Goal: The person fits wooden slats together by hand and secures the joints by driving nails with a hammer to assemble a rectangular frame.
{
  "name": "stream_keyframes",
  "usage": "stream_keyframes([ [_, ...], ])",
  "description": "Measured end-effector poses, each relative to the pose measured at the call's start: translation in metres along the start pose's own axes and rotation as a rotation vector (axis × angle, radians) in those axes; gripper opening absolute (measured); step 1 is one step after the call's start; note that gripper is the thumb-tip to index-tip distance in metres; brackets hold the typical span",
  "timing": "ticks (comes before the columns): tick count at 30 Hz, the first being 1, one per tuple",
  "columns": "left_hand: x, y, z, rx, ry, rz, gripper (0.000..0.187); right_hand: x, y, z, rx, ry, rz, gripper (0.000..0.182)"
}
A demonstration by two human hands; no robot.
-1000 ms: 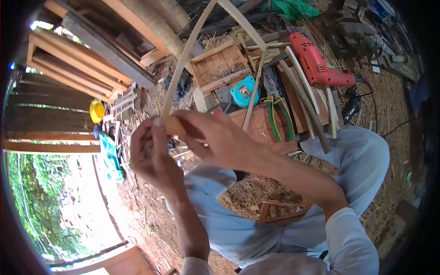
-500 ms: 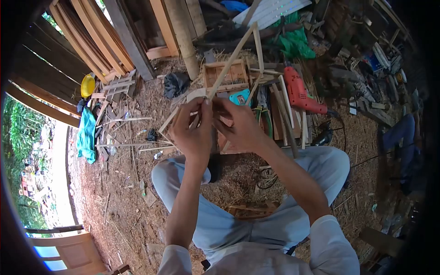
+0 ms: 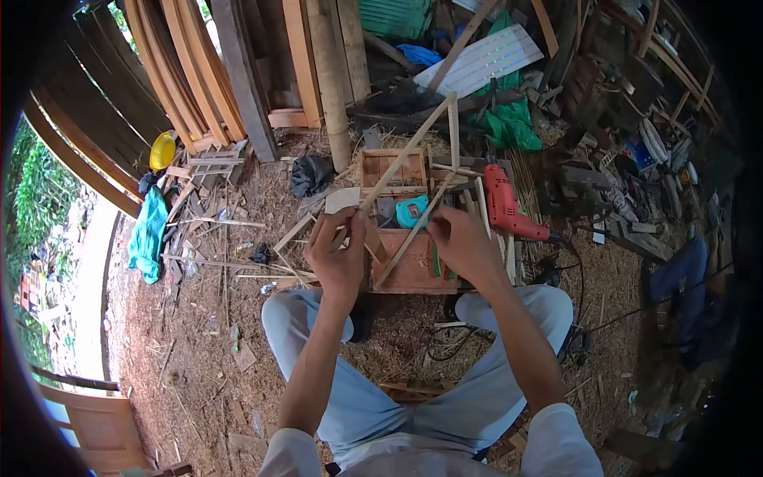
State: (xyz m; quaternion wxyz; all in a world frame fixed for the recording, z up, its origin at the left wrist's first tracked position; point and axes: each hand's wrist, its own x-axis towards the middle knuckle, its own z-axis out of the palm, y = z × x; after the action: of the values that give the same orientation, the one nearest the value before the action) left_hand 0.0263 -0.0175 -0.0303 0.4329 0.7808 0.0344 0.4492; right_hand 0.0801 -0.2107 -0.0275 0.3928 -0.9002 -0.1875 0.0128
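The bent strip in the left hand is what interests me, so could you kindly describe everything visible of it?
The bent strip is pale, narrow and looks like wood or bamboo. Two sharp bends part it into three straight stretches. The left hand pinches one stretch; the last slants over the reddish board, contact unclear. Whether the right hand touches it is unclear.

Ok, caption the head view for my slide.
Left hand pinching a bent wooden strip, right hand beside it, red drill further right.
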Motion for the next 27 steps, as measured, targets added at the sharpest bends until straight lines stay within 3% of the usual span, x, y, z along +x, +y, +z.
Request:
stream_keyframes([
  [1,0.001,-0.001,-0.001,0.007,-0.009,-0.009,0.009,-0.003,0.004,-0.003,-0.226,-0.074,0.126,0.030],
  [2,0.001,-0.001,-0.003,0.013,-0.014,-0.018,0.009,-0.007,0.019,0.004,-0.232,-0.075,0.119,0.030],
  [4,0.002,-0.001,-0.004,-0.032,0.006,-0.030,0.008,-0.018,0.070,0.041,-0.624,0.046,0.140,0.034],
  [5,0.001,-0.001,-0.002,-0.075,0.016,-0.045,0.008,-0.021,0.089,0.054,-0.642,0.051,0.154,0.034],
  [7,0.002,-0.003,-0.002,-0.042,0.013,-0.023,0.009,-0.020,0.104,0.071,-0.481,0.083,0.157,0.044],
  [11,0.008,-0.004,0.001,-0.031,0.001,0.020,0.008,-0.020,0.091,0.076,-0.488,0.078,0.256,0.044],
  [14,0.011,-0.007,-0.001,-0.001,-0.001,0.124,0.007,-0.011,0.091,0.071,-0.643,0.311,0.153,0.047],
  [17,0.008,-0.011,0.001,-0.033,-0.013,0.037,0.008,-0.008,0.104,0.055,-0.662,0.215,0.257,0.048],
  [21,0.002,-0.007,0.003,-0.101,0.000,0.035,0.011,-0.001,0.128,0.055,-0.739,0.170,0.192,0.042],
  [23,0.000,-0.007,0.004,-0.114,0.007,0.017,0.011,0.003,0.129,0.048,-0.767,0.050,0.197,0.037],
  [25,-0.002,-0.007,0.006,-0.110,0.004,0.092,0.011,0.009,0.147,0.048,-0.586,0.275,0.052,0.037],
  [26,-0.003,-0.006,0.006,-0.116,0.003,0.089,0.011,0.011,0.154,0.047,-0.592,0.276,0.055,0.037],
  [27,-0.003,-0.006,0.004,-0.108,0.000,0.091,0.011,0.013,0.149,0.042,-0.344,0.391,0.177,0.030],
])
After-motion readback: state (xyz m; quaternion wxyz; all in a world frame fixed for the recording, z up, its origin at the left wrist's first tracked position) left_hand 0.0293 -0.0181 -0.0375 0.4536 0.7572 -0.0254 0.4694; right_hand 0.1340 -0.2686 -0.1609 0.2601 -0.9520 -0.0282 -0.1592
